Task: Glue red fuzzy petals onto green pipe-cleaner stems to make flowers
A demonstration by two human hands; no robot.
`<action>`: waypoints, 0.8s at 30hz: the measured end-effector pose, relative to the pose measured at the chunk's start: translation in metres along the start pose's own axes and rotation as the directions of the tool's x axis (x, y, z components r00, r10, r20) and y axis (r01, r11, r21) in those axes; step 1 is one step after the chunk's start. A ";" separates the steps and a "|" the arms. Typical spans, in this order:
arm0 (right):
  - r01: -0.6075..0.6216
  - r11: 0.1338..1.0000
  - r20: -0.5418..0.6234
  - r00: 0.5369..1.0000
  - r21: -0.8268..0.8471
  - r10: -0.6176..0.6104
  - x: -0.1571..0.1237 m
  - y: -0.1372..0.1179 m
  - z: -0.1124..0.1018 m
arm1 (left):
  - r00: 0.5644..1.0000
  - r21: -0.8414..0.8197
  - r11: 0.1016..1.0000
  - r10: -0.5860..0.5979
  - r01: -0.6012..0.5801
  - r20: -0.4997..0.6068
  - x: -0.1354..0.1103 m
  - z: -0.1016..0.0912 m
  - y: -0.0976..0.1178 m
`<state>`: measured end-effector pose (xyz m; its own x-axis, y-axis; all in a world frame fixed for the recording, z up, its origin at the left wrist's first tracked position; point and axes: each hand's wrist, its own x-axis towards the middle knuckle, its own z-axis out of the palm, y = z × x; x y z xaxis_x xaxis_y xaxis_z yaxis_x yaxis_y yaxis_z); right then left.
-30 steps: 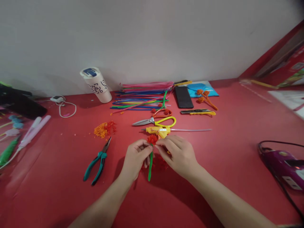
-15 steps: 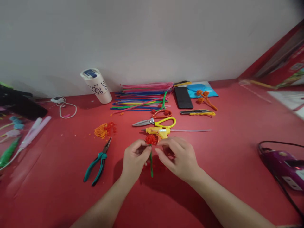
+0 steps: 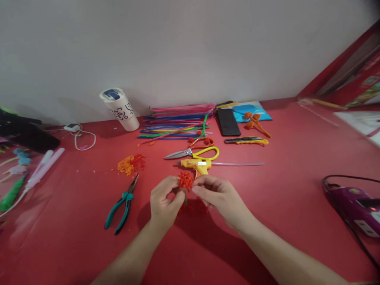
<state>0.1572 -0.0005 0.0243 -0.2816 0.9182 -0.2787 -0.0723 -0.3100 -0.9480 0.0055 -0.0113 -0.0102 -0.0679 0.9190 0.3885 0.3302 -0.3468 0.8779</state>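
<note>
Both hands meet over the red table [image 3: 74,245] near its middle. My left hand [image 3: 164,204] and my right hand [image 3: 219,196] pinch a small red fuzzy flower [image 3: 185,180] between their fingertips. Its green stem [image 3: 185,201] points down behind the fingers and is mostly hidden. Just beyond the flower lie a yellow glue gun [image 3: 198,164] with a clear glue stick and yellow-handled scissors [image 3: 196,152].
Teal pliers [image 3: 121,204] lie left of my hands, with orange and red trimmings [image 3: 130,163] beyond. Coloured pipe cleaners [image 3: 178,120], a black phone [image 3: 228,121], a utility knife [image 3: 246,140] and a white cup [image 3: 120,108] line the back. A purple device [image 3: 354,206] with cable sits right.
The flower has been tilted up so its red head faces me and the green stem has swung out of sight behind my fingers. Both hands shifted slightly left and lifted.
</note>
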 end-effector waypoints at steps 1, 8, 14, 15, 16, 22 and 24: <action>-0.001 1.000 0.004 1.000 0.013 0.001 -0.001 -0.001 0.000 | 0.999 0.020 0.999 0.032 -0.032 -0.015 0.000 -0.001 -0.001; 0.007 0.999 0.012 1.000 0.043 -0.007 -0.004 -0.005 0.002 | 0.969 0.102 0.966 0.243 -0.238 -0.039 0.000 -0.003 -0.004; 0.035 0.999 0.022 0.999 0.033 -0.036 -0.005 -0.003 0.000 | 0.946 0.130 0.939 0.324 -0.320 -0.010 0.003 -0.004 0.001; 0.038 0.999 0.022 0.999 0.029 -0.038 -0.005 -0.003 0.000 | 0.939 0.138 0.930 0.344 -0.340 -0.007 0.003 -0.005 0.001; 0.039 0.999 0.024 0.999 0.025 -0.039 -0.006 -0.003 0.000 | 0.932 0.147 0.922 0.362 -0.358 -0.004 0.004 -0.005 0.001; 0.038 0.999 0.027 0.999 0.003 -0.038 -0.007 -0.004 0.000 | 0.913 0.169 0.900 0.408 -0.402 -0.002 0.005 -0.006 0.002; 0.042 0.999 0.029 0.999 0.005 -0.042 -0.006 -0.004 0.000 | 0.921 0.156 0.910 0.390 -0.384 -0.010 0.005 -0.006 0.001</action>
<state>0.1592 -0.0051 0.0299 -0.3056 0.9230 -0.2337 -0.0892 -0.2721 -0.9581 -0.0001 -0.0087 -0.0055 0.0567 0.7087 0.7033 0.4737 -0.6392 0.6059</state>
